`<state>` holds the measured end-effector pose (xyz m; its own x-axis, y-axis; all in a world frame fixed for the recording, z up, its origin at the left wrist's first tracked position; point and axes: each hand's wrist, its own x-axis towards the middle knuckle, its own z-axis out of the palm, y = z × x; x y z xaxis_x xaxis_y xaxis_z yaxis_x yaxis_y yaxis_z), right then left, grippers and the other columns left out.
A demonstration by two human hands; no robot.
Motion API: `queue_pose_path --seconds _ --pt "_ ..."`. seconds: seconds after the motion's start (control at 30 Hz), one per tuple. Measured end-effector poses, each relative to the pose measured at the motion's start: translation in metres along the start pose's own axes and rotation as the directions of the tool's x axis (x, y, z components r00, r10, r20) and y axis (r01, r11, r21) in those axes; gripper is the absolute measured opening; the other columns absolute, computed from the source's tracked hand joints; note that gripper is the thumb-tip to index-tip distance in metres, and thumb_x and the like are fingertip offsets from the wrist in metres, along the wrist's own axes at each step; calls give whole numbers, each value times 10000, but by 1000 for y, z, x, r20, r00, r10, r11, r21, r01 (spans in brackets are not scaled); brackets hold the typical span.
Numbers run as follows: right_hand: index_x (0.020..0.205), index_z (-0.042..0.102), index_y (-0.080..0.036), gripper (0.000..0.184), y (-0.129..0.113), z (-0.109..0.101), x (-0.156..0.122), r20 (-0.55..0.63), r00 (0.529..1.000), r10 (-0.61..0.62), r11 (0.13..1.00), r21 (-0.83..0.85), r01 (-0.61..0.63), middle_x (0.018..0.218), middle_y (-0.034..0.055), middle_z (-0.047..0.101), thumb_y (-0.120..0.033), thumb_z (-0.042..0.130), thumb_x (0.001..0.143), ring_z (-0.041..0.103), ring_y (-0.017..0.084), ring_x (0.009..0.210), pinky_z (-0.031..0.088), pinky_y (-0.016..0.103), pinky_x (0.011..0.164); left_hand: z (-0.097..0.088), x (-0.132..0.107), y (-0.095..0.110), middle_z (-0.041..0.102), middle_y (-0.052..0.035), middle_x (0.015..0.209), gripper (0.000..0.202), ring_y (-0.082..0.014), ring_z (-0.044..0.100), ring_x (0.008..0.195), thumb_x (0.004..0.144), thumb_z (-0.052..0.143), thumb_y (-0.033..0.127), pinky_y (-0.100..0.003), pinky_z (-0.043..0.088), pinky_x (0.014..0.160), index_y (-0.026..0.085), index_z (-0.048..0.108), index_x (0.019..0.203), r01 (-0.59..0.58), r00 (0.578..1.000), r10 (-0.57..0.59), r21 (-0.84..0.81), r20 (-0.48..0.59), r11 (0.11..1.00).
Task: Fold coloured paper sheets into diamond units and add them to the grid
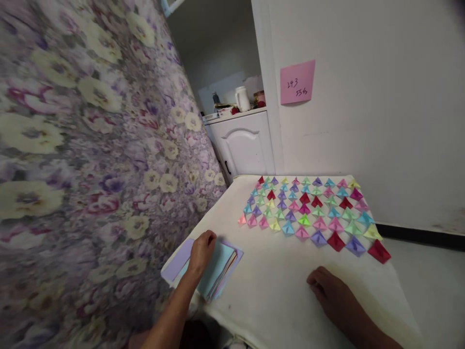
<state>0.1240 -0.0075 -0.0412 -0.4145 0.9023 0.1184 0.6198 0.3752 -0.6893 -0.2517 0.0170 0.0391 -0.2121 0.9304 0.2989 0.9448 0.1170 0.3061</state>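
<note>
One of my hands, the right hand [329, 287], was low at the near part of the table [269, 286], its fingers curled loosely inward, apart from the paper. My left hand [202, 249] was just over a stack of coloured paper [220, 266], the thumb and fingers drawn narrowly together. Whether either hand pinched anything, I could not tell from this angle. The stack lay near the table's left edge, light blue on top, with red and pink layers showing along its right side, and lilac paper [178, 261] lay flat to its left. Beyond it and to the right, small folded paper pieces [304, 209] stood in slanting rows, in red, pink, purple, blue, green and yellow, many with a raised crease in the middle. A dark red piece [379, 251] sat at the nearest right end. To my left hung a floral curtain [90, 160]. Behind the table, a pink note [298, 91] with handwriting was on the white wall [363, 121], and farther back a white jug [243, 100] stood on a white cabinet [243, 148].
</note>
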Motion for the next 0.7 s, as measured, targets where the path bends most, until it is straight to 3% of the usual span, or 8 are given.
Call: queue_pose_path --seconds 0.2,0.33,0.53,0.7 --pt "755 488 -206 134 5 4 -2 -2 999 -42 999 -25 42 789 31 543 -198 370 816 534 165 697 412 285 649 -18 -75 -18 647 -38 818 193 -185 600 765 753 417 223 -286 461 701 188 593 826 68 996 -71 -55 -48 996" --pt "741 497 -207 144 3 4 -4 -11 999 -51 998 -43 50 792 26 538 -199 370 809 534 156 673 409 275 630 -20 -112 -16 632 -63 911 230 -204 593 863 793 401 256 -335 465 783 190 598 891 81 995 -85 -69 -59 994" --pt "745 485 -212 132 0 3 -7 20 999 -27 999 -36 28 834 21 527 -198 369 805 550 147 686 410 265 627 -3 -121 6 545 -93 1106 274 -233 490 1049 785 475 311 -374 382 915 184 586 1001 67 996 -67 -14 -57 998" --pt "759 489 -216 130 4 6 -7 29 999 -35 999 -32 35 852 23 528 -207 368 806 549 145 685 413 265 628 14 -114 16 561 -99 999 309 -242 516 934 766 514 311 -370 401 829 164 579 1030 124 992 -122 55 -45 991"
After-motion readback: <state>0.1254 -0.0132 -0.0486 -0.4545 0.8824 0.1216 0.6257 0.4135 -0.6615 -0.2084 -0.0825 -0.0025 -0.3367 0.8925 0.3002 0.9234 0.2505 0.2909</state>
